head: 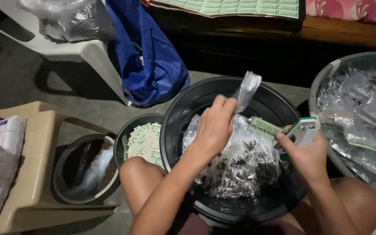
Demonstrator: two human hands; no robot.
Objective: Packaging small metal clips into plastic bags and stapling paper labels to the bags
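Observation:
My left hand (215, 126) pinches a small clear plastic packet (247, 89) and holds it up over a black basin (175, 117). The basin is full of small clear packets of dark material (236, 163). My right hand (306, 154) grips a white and green stapler (303, 129) at the basin's right rim. A green paper label (264, 127) sits against the stapler's mouth. Both forearms reach in from below, over my bare knees.
A grey basin (327, 74) of labelled packets stands at the right. A small black bowl (125, 135) holds green labels (146, 141); another bowl (62, 174) holds dark material. A beige stool (40, 143), a white plastic chair (88, 52), a blue bag (153, 61) and label sheets (231, 6) surround me.

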